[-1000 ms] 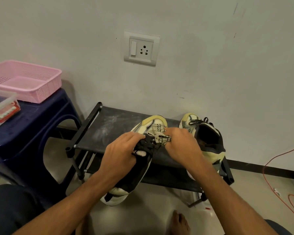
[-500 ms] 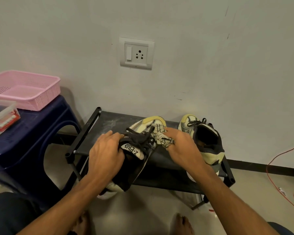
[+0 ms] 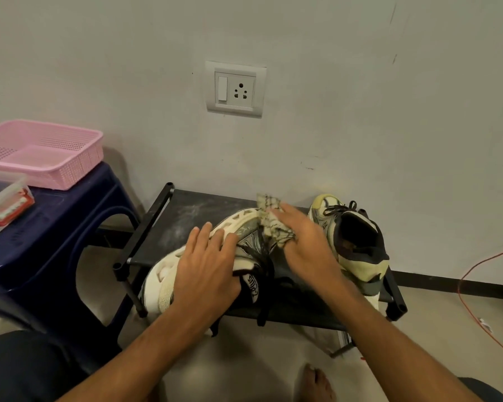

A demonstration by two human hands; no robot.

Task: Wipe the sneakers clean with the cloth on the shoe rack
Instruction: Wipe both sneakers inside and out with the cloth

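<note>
Stool: a pink basket [image 3: 41, 153] sat on the blue stool [image 3: 55, 227].
Left hand [image 3: 206, 265]: fingers nearly straight, pressed flat on the tipped sneaker [image 3: 244, 236], curled round nothing.
Sneaker: on its side at the shoe rack [image 3: 183, 210] front edge.
Cloth [image 3: 270, 224]: bunched on the sneaker's toe.
Right hand [image 3: 305, 242]: fingers stretched over the cloth, thumb pinching it from beneath.
Second sneaker [image 3: 357, 245]: upright at the rack's right end.

- Cream-and-black laced sneaker [image 3: 246, 248] lies tipped on its side, overhanging the front edge of the black fabric-topped shoe rack [image 3: 186, 210].
- Matching second sneaker [image 3: 357, 242] stands upright at the rack's right end.
- Checked cream cloth [image 3: 273, 226] is bunched on the tipped sneaker's toe.
</note>
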